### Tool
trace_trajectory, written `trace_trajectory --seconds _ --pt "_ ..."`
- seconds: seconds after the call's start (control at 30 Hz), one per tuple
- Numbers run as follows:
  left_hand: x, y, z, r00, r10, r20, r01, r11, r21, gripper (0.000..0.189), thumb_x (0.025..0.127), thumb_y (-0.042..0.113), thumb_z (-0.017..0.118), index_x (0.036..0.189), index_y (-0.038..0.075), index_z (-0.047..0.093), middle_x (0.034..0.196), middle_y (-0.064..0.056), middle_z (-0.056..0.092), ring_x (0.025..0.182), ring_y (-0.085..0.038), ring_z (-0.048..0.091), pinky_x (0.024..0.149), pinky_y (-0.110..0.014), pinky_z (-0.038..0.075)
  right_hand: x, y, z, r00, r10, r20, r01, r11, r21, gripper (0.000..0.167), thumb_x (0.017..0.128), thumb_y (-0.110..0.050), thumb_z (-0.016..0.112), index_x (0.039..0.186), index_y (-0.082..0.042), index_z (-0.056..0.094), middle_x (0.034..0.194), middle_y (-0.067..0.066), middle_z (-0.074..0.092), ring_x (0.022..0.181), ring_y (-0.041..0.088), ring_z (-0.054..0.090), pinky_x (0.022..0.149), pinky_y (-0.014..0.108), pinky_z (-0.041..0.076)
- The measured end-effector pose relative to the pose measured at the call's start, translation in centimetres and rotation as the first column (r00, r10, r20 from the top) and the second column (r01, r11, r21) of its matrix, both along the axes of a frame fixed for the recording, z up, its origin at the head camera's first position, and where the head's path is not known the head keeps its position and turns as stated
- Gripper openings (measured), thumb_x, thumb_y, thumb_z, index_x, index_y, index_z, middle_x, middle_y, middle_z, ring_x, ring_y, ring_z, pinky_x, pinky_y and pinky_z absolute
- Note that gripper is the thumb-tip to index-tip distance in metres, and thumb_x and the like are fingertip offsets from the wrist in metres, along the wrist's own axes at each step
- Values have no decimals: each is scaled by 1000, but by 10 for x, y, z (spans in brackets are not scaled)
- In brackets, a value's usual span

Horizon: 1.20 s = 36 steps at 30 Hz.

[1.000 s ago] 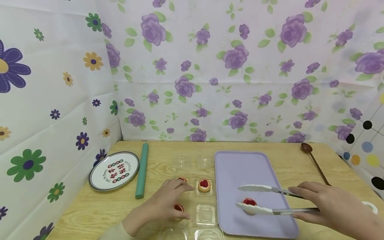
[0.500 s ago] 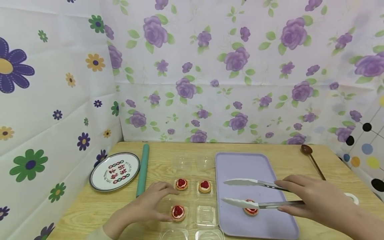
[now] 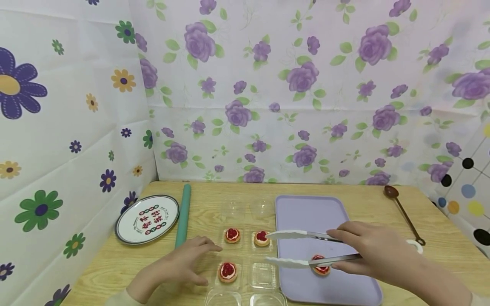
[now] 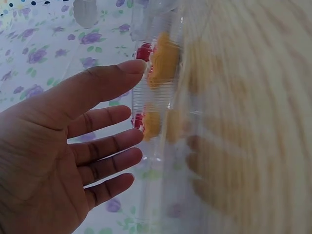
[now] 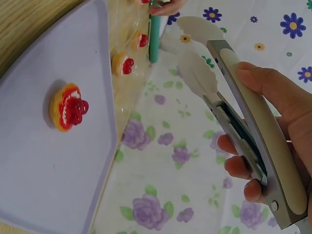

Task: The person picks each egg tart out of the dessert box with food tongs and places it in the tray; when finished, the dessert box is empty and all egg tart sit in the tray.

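My right hand (image 3: 377, 250) grips a pair of tongs (image 5: 253, 131), metal with white tips spread apart and nothing between them. The tongs reach over the lavender tray (image 3: 306, 216) toward the clear plastic boxes. One berry tart (image 3: 320, 267) lies on the tray, partly hidden by the lower arm of the tongs. My left hand (image 3: 180, 263) hovers beside the boxes, fingers spread, holding nothing. Tarts sit in three compartments: a near left tart (image 3: 227, 272), a far left tart (image 3: 232, 235) and a far right tart (image 3: 262, 238). The near right compartment (image 3: 262, 274) has no tart.
A round plate (image 3: 147, 219) and a green rolling pin (image 3: 183, 214) lie to the left. On the right is a brown ladle (image 3: 403, 214), with a white ring-shaped thing (image 3: 415, 245) partly behind my hand. Raised clear lids (image 3: 232, 208) stand behind the boxes.
My left hand has drawn back left from the boxes, uncovering the two left tarts. My right hand has carried the tongs left, off the tray's tart and toward the boxes.
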State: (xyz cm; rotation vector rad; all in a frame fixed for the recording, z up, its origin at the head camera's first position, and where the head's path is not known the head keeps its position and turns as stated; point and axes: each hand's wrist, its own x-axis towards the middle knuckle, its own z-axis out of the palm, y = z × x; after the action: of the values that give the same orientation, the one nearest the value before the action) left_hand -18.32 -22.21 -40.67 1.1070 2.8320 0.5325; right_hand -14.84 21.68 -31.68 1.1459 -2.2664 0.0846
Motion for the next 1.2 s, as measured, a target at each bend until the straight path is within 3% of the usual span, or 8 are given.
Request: trace_trajectory --seconds 0.33,0.63,0.93,1.2 --pt "1 -2 -11 998 8 55 -11 998 54 72 70 40 82 132 16 55 125 2 56 116 -19 53 100 -38 47 -4 -28 -9 998 36 42 -37 999 38 50 78 -59 69 105 -16 71 91 -10 64 68 -3 55 49 12 41" --pt "1 1 -14 998 24 56 -28 997 68 71 70 44 81 130 16 56 125 3 56 117 -19 53 101 -39 47 -8 -49 -18 994 56 99 -64 995 79 50 81 -57 68 105 -14 71 90 -9 63 67 -7 45 53 10 41" --pt "-1 2 -15 998 36 54 -39 997 69 67 70 40 83 126 14 57 124 3 56 116 -18 53 101 -38 47 -9 -72 -22 993 -6 118 -13 987 158 52 81 -59 66 106 -14 71 89 -7 65 71 2 56 54 17 48" --pt "-1 3 -15 996 56 64 -60 996 61 69 70 44 82 127 15 56 125 4 55 117 -18 53 100 -38 47 -8 -90 -24 990 -56 133 26 975 219 53 80 -57 68 107 -12 70 88 -5 65 71 4 57 55 17 49"
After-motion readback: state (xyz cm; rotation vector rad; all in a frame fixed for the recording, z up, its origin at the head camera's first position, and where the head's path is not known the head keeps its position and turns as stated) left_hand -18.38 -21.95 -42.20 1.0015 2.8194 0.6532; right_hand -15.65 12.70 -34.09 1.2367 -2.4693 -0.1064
